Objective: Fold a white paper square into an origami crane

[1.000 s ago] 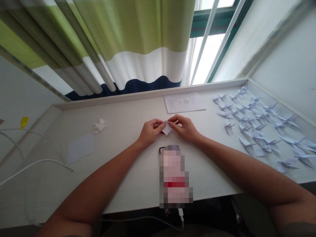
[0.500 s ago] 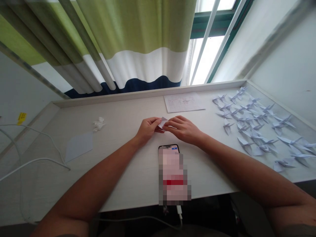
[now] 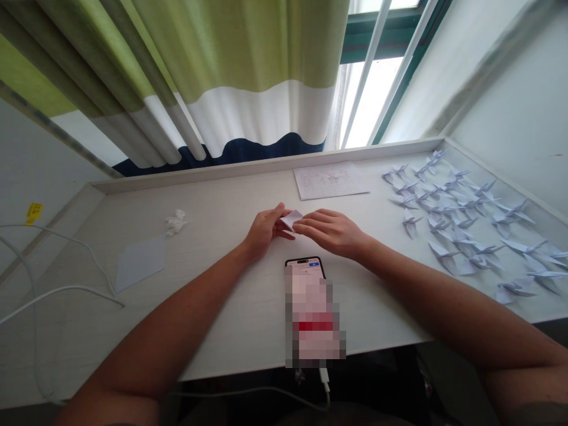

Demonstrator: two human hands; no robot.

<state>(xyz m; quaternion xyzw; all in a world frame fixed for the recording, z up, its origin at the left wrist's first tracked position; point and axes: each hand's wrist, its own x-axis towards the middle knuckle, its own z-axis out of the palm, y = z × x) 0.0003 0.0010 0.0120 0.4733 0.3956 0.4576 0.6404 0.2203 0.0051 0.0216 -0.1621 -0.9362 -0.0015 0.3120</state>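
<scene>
Over the tabletop (image 3: 222, 337), I support the folded paper (image 3: 291, 219) on spread left fingers (image 3: 286, 235), thumb (image 3: 279, 208) lifted, while my right fingers (image 3: 308, 225) pinch its right edge; keep layers flush for a crisp crease

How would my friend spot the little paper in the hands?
On the pale table, look just beyond the phone, where the left hand and right hand nearly meet. Between them is the small white paper: unlike the blank sheet and paper birds, it's held.
</scene>
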